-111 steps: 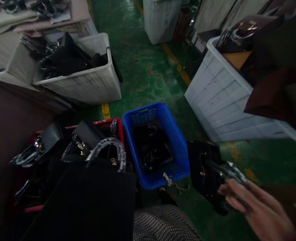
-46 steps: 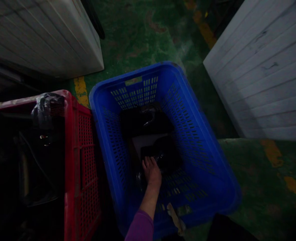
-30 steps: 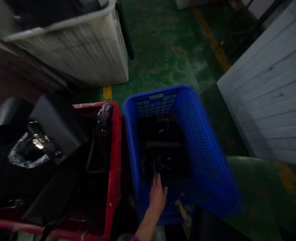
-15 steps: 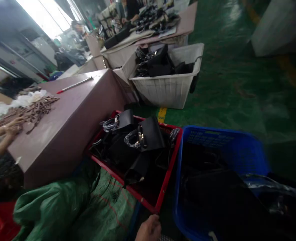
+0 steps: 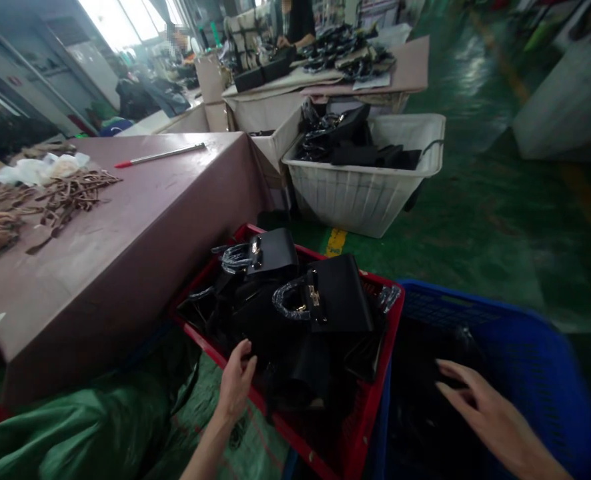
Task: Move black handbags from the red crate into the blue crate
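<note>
black handbags (image 5: 325, 303) sit heaped in the red crate (image 5: 370, 427), handles up, likely so each can be grabbed from above. left hand (image 5: 236, 383) fingers loosely spread and empty, tips at the crate's near rim, just touching the pile. right hand (image 5: 480, 410) fingers apart, holding nothing, hovering over the dark contents of the blue crate (image 5: 535, 347) alongside. bags matte black, plastic-wrapped handles, small gold clasps. brown table (image 5: 125, 220) at left holds tan strips (image 5: 60, 200).
</note>
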`<move>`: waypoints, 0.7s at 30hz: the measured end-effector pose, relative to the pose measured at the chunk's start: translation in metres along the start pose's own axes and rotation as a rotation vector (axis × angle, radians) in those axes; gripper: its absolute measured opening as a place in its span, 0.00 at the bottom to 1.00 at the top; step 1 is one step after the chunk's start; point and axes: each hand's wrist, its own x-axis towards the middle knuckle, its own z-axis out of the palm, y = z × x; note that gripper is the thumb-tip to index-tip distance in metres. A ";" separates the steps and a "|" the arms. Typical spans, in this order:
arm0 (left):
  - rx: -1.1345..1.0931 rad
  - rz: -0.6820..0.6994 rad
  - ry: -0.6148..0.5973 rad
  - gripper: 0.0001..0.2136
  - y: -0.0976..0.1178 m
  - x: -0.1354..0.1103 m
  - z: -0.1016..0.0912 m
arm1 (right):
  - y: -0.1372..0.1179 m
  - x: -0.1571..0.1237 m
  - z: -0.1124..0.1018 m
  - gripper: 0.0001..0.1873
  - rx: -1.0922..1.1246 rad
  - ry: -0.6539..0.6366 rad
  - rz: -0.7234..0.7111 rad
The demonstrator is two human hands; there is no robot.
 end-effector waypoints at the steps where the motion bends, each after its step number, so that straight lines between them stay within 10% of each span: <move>1: 0.050 0.027 0.012 0.23 -0.002 0.030 -0.006 | -0.025 0.019 0.021 0.20 0.023 -0.084 -0.052; 6: 0.339 0.115 -0.058 0.25 -0.009 0.143 -0.022 | -0.160 0.108 0.145 0.27 -0.151 -0.397 -0.360; 10: 0.522 0.105 -0.215 0.19 -0.013 0.166 -0.016 | -0.212 0.145 0.217 0.35 -0.288 -0.457 -0.369; 15: 0.651 0.017 -0.358 0.18 -0.009 0.149 -0.018 | -0.229 0.162 0.219 0.10 -0.440 -0.552 -0.386; 21: 0.672 -0.029 -0.406 0.20 -0.002 0.120 -0.021 | -0.229 0.096 0.187 0.28 -0.404 -0.696 -0.604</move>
